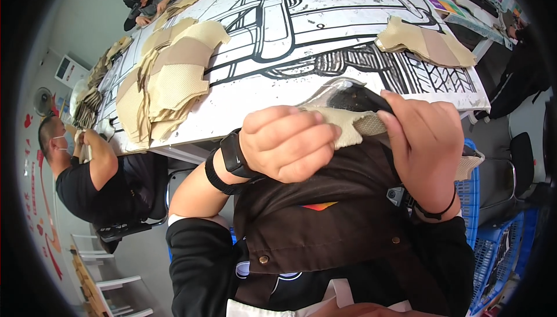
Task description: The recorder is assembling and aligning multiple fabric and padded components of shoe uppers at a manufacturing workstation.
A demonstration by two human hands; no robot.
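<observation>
Between my hands, just off the table's near edge, is a beige mesh fabric piece (347,130) with a dark section and a clear, shiny rim along its far side. My left hand (287,143) is closed, knuckles up, its fingers curled over the left end of the piece; the fingertips are partly hidden. On the other end my right hand (426,140) pinches the dark edge between thumb and fingers. A black watch and a dark band circle my left wrist, and a thin black band my right.
The table (238,93) carries a black-and-white vehicle drawing. Stacks of beige fabric pieces lie at left (180,73) and right (429,44). One person (93,166) sits at left, another (154,0) works at the far side. Blue plastic baskets (493,253) stand at my right.
</observation>
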